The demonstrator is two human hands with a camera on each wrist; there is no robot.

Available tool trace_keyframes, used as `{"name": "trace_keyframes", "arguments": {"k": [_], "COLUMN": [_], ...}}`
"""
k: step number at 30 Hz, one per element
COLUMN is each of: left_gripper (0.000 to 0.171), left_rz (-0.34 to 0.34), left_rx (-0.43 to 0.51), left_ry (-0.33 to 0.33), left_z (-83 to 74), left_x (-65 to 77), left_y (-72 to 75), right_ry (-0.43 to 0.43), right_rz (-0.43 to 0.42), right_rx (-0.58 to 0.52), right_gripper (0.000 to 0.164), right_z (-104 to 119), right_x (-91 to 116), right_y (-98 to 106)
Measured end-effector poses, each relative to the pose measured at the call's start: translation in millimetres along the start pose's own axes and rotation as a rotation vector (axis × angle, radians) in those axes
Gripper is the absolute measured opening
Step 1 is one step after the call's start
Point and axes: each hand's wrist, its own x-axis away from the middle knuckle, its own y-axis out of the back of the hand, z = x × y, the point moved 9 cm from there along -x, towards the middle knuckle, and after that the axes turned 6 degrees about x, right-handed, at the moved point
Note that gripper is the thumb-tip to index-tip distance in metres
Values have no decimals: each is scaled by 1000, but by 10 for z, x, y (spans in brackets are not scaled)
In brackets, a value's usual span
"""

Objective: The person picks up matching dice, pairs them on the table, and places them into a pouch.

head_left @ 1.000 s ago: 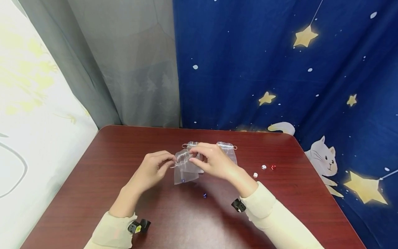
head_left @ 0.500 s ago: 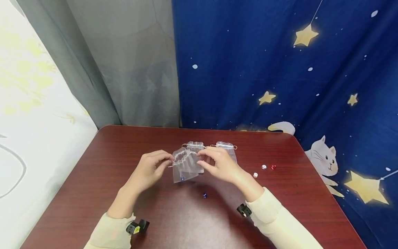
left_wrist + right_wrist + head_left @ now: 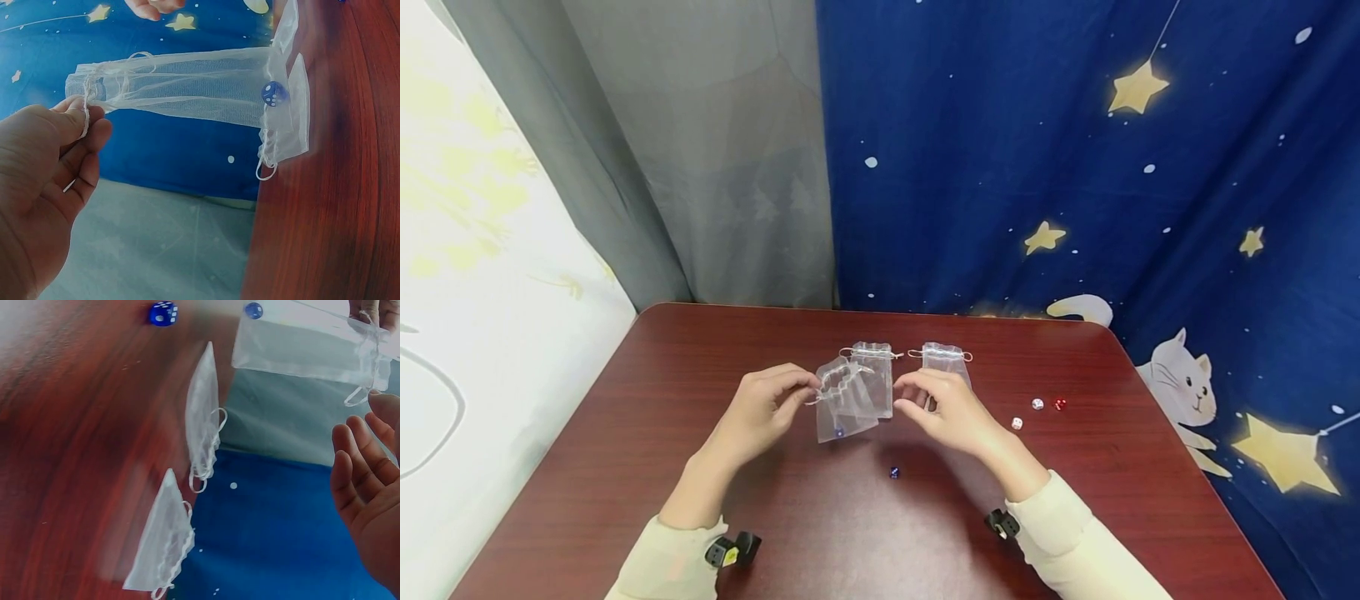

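Note:
My left hand point(image 3: 767, 408) pinches the upper edge of a sheer white drawstring bag point(image 3: 187, 87) between thumb and fingers, and the bag hangs down from it. A blue die point(image 3: 270, 94) sits at the bottom of this bag. To the right of the bag, my right hand point(image 3: 947, 412) is held above the table with fingers loosely bent and nothing between them. A second blue die point(image 3: 894, 472) lies on the table in front of the hands.
Two more drawstring bags lie flat behind the hands, one bag point(image 3: 882, 387) partly behind the held one and another bag point(image 3: 946, 354) farther right. White dice point(image 3: 1017, 423) and a red die point(image 3: 1060, 405) lie at the right of the brown table point(image 3: 700, 333).
My right hand has drawn back to the right, away from the bag's mouth. My left hand has kept its pinch, shifting slightly left, and the bag's mouth looks wider.

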Motion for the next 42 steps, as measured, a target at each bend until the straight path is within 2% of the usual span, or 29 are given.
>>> {"name": "trace_keyframes", "arguments": {"k": [14, 24, 42], "left_gripper": [22, 23, 21], "left_rz": [12, 13, 19], "left_rx": [10, 1, -7], "left_ry": [3, 6, 11], "left_z": [0, 0, -6], "left_x": [16, 11, 11], "left_y": [-38, -38, -54], "right_ry": [-51, -81, -92], "right_rz": [25, 16, 156], "right_rx": [3, -24, 24], "right_gripper": [16, 17, 18], "right_z": [-164, -255, -383], "right_x": [214, 287, 473], "right_y": [-140, -193, -534]}}
